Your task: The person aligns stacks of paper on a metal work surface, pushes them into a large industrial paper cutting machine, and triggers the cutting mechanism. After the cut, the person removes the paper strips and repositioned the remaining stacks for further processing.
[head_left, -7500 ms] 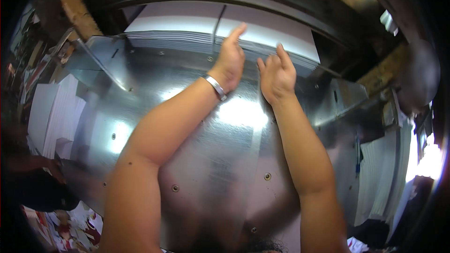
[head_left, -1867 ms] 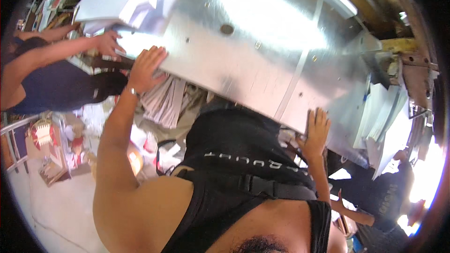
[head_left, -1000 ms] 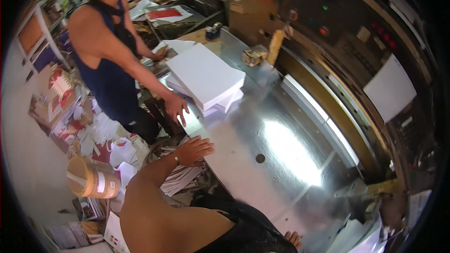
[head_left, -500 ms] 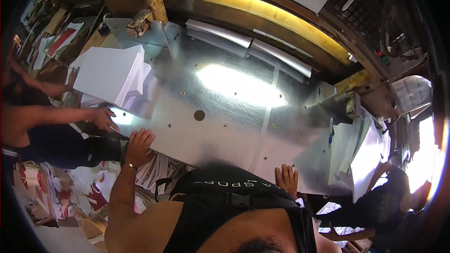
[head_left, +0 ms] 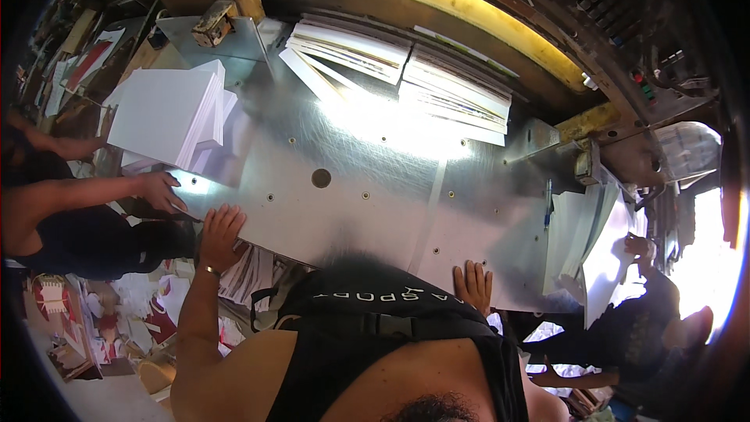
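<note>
My left hand [head_left: 223, 238] rests with its fingers stretched over the left front edge of a metal table [head_left: 344, 230], and holds nothing. Further right, my right hand [head_left: 474, 285] lies flat on the same front edge, its fingers pointing away from me. Along the table's far side lie two bunches of cut paper strips, the left bunch [head_left: 355, 47] partly fanned out and the right bunch [head_left: 457, 94] spread toward the middle. Both bunches are well beyond the reach of my fingers.
At the left a stack of white paper [head_left: 160, 113] stands on the table beside a person's hand [head_left: 160, 190]. A second person's hand [head_left: 641, 248] touches white sheets [head_left: 578, 234] at the right. A blue pen [head_left: 548, 207] lies near those sheets. Paper scraps [head_left: 250, 277] sit below the table edge.
The paper at the far side now shows as loose strips that have come forward onto the table. The right-hand person's hand has risen along the sheets. My hands stay on the edge.
</note>
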